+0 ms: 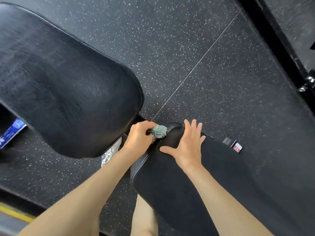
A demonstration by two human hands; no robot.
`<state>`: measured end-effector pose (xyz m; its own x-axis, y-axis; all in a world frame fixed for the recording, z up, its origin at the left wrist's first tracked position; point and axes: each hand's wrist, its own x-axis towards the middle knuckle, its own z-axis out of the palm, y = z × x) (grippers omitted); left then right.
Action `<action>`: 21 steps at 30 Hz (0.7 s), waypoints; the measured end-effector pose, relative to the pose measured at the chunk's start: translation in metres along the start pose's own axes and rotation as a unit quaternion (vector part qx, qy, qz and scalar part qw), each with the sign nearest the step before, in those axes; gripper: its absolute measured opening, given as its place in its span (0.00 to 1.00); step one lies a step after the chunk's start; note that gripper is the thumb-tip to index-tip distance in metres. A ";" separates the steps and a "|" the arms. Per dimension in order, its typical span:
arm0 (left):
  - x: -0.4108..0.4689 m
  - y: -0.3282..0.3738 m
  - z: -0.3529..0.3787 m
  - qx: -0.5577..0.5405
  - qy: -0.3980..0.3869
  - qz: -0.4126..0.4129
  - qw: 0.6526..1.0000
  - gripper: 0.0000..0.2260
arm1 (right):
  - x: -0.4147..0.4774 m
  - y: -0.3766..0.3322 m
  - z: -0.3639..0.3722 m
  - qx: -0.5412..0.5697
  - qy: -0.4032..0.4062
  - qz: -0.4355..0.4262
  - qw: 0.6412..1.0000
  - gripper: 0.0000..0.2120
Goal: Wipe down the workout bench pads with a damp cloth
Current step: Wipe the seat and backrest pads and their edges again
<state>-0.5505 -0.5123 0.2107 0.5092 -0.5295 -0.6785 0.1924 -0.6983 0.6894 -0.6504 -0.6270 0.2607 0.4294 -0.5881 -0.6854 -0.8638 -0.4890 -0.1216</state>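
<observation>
Cloth [159, 131] bunched small, just toward 6 o'clock of centre, pressed on the narrow tip of the seat pad [187, 193]. Clenched in the curled fingers of the left hand [138, 138], probably to dig into the seam. Right hand [187, 147] at the cloth's 3 o'clock, spread flat, gripping nothing, seemingly bracing. Back pad [59, 82] at 10 o'clock. Frame label [237, 147] at 4 o'clock, red and white, unreadable.

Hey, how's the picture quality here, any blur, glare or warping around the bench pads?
Head view: the back pad smears with motion blur toward the left edge and carries a pale sheen at its top corner; wide-angle warping bows its outline; the cloth, left hand and right hand look fairly sharp.
</observation>
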 end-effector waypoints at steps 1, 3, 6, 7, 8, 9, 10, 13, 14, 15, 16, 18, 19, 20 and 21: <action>0.002 0.001 0.001 0.007 -0.003 -0.010 1.000 0.18 | 0.001 -0.001 -0.001 -0.006 -0.001 0.002 1.000 0.57; 0.020 0.016 0.003 0.023 -0.006 0.000 1.000 0.17 | 0.005 -0.006 -0.004 -0.023 -0.010 0.016 1.000 0.58; 0.040 0.030 0.006 0.033 -0.001 0.001 0.999 0.19 | 0.009 -0.013 -0.005 -0.042 -0.032 0.025 0.998 0.58; 0.040 0.025 0.007 0.031 -0.003 0.001 1.000 0.18 | 0.009 -0.013 -0.004 -0.042 -0.033 0.025 0.998 0.58; 0.032 0.019 0.006 0.025 -0.004 0.001 1.000 0.16 | 0.009 -0.012 -0.003 -0.039 -0.034 0.026 0.998 0.58; 0.020 0.009 0.004 0.016 -0.005 -0.005 1.000 0.15 | 0.008 -0.012 -0.003 -0.037 -0.034 0.026 0.998 0.58; 0.002 0.000 0.000 0.011 -0.002 -0.011 1.000 0.15 | 0.007 -0.010 -0.003 -0.034 -0.034 0.025 0.999 0.58; -0.041 -0.015 -0.011 0.008 0.005 -0.023 1.000 0.15 | 0.007 -0.004 -0.005 -0.021 -0.024 0.022 0.999 0.58; -0.041 -0.017 -0.009 0.009 0.006 -0.018 1.000 0.16 | 0.007 -0.003 -0.005 -0.017 -0.019 0.020 0.999 0.58; -0.035 -0.015 -0.006 0.006 0.009 -0.016 1.000 0.18 | 0.008 -0.002 -0.005 -0.012 -0.011 0.017 1.000 0.57; -0.023 -0.014 -0.001 0.006 0.018 -0.018 1.000 0.21 | 0.008 -0.002 -0.005 -0.010 -0.004 0.014 1.000 0.57; -0.002 -0.011 0.008 -0.004 0.051 -0.040 0.998 0.22 | 0.010 -0.006 -0.004 -0.020 0.001 0.007 1.000 0.57; 0.002 -0.012 0.013 -0.017 0.066 -0.048 0.996 0.22 | 0.012 -0.008 -0.003 -0.026 0.000 0.006 1.000 0.57; 0.002 -0.013 0.015 -0.026 0.080 -0.046 0.995 0.22 | 0.013 -0.009 -0.003 -0.028 -0.002 0.008 1.000 0.57; -0.003 -0.018 0.015 -0.031 0.086 -0.039 0.995 0.22 | 0.014 -0.009 -0.004 -0.028 -0.004 0.010 1.000 0.57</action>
<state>-0.5680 -0.5052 0.1972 0.6252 -0.3805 -0.6815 0.2857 -0.7010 0.6535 -0.6353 -0.6332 0.2546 0.4097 -0.5934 -0.6928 -0.8562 -0.5122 -0.0675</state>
